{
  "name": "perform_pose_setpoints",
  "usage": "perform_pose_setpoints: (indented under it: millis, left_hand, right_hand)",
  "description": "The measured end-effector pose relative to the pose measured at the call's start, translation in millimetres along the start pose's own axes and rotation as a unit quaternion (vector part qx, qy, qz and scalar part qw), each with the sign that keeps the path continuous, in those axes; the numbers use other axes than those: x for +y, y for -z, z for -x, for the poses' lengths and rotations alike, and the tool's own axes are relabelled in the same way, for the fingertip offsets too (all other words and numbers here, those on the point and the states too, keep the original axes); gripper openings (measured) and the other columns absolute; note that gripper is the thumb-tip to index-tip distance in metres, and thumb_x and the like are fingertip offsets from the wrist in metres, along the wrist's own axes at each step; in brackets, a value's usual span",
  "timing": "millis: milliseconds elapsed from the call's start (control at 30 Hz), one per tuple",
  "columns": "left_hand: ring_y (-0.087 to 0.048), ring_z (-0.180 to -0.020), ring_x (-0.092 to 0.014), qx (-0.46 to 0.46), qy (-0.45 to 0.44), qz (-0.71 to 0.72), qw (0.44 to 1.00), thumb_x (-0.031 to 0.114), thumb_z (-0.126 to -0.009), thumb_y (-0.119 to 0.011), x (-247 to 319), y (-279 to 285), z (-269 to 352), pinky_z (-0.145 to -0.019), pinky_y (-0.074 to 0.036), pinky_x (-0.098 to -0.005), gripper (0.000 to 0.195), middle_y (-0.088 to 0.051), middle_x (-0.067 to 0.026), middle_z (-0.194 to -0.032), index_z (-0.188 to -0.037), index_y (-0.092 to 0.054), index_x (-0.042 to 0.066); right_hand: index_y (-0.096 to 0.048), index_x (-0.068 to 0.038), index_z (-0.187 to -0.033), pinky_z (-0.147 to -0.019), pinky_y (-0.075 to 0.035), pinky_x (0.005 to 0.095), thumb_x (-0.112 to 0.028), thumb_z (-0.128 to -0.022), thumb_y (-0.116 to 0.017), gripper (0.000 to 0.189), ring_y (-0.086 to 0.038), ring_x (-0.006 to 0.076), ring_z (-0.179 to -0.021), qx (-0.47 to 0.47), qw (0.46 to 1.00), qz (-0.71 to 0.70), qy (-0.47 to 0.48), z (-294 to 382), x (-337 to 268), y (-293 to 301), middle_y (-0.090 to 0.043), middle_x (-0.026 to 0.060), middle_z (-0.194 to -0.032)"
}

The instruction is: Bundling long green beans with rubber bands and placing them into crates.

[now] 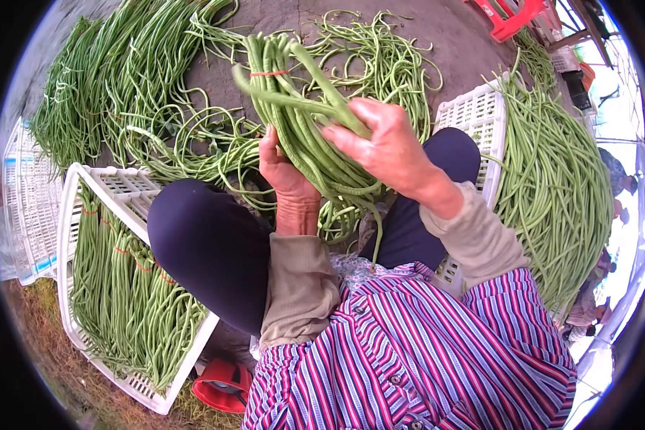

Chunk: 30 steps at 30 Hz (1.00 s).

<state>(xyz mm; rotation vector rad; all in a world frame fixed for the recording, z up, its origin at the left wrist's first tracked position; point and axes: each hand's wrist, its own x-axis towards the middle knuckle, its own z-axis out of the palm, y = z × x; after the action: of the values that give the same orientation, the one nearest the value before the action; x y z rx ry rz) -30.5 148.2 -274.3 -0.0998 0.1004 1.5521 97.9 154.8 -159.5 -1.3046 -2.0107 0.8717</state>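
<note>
My left hand (290, 177) grips a bundle of yardlong beans (301, 134) from below and the left, its fingers partly hidden behind the beans. A red band (269, 73) circles the bundle near its top end. My right hand (392, 145) pinches a couple of thicker bean strands (328, 88) between thumb and fingers; they cross the front of the bundle. The lower ends of the bunch hang toward my lap, one strand (377, 236) reaching the apron. Behind the bundle, loose yardlong beans (387, 59) lie tangled on the ground.
At left, a white plastic crate (67, 269) holds several banded bean bundles (129, 290). To the right, another white crate (475, 115) is heaped with loose beans (553, 204). A large bean pile (134, 70) lies at upper left. A red stool (510, 19) and a red container (223, 384) are nearby.
</note>
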Motion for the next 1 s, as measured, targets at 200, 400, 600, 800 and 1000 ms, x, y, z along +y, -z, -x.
perform_pose_setpoints:
  millis: [200,400,600,800,1000]
  left_hand:
    - [-0.058,-0.077,-0.027,0.02,0.023,0.114,0.993,0.053,-0.087,-0.038,13.5,15.5,-5.0,-0.077,-0.049,-0.0456,0.056,-0.06,-0.0114,-0.085,-0.106,-0.056,0.003]
    - [-0.055,-0.063,-0.023,-0.257,0.123,0.055,0.957,0.062,-0.084,-0.04,-3.1,-1.1,-1.7,-0.061,-0.038,-0.036,0.067,-0.055,-0.0108,-0.073,-0.104,-0.051,-0.001]
    - [-0.055,-0.047,-0.03,-0.318,0.147,-0.011,0.937,0.048,-0.086,-0.04,1.1,-49.2,1.0,-0.041,-0.05,-0.0381,0.059,-0.051,-0.0183,-0.061,-0.094,-0.051,-0.01]
    - [-0.064,-0.082,-0.033,-0.101,0.023,-0.255,0.961,0.044,-0.09,-0.039,21.0,-87.4,1.4,-0.07,-0.056,-0.0393,0.058,-0.06,-0.0237,-0.104,-0.116,-0.051,-0.006]
    - [-0.058,-0.098,-0.021,-0.087,-0.059,-0.514,0.851,0.044,-0.081,-0.058,19.7,-99.4,7.7,-0.089,-0.044,-0.0334,0.062,-0.061,-0.0122,-0.109,-0.122,-0.05,-0.002]
  right_hand:
    - [-0.058,0.0,-0.085,-0.05,-0.042,0.0264,-0.016,-0.084,-0.064,0.017,-0.054,0.0119,-0.055,-0.015,0.964,-0.217,-0.152,50.0,-22.5,47.2,-0.057,0.0028,-0.069]
    - [-0.054,-0.003,-0.085,-0.044,-0.033,0.0174,-0.02,-0.085,-0.066,0.02,-0.043,0.0052,-0.047,0.075,0.929,-0.306,-0.194,-5.8,10.6,64.3,-0.05,0.0001,-0.063]
    - [-0.06,-0.004,-0.112,-0.052,-0.042,0.0175,-0.02,-0.076,-0.074,0.042,-0.057,0.0052,-0.072,-0.168,0.928,-0.331,-0.036,-52.0,-15.2,29.0,-0.066,0.0045,-0.097]
    - [-0.069,-0.006,-0.084,-0.044,-0.036,0.0195,-0.026,-0.075,-0.076,0.024,-0.045,0.0039,-0.045,-0.102,0.957,-0.265,0.059,-69.0,-41.7,56.4,-0.062,0.0002,-0.064]
    - [-0.069,-0.003,-0.098,-0.063,-0.048,0.0245,-0.017,-0.075,-0.077,0.028,-0.059,0.0108,-0.065,-0.188,0.927,-0.319,-0.055,-79.4,-62.6,88.6,-0.066,0.003,-0.076]
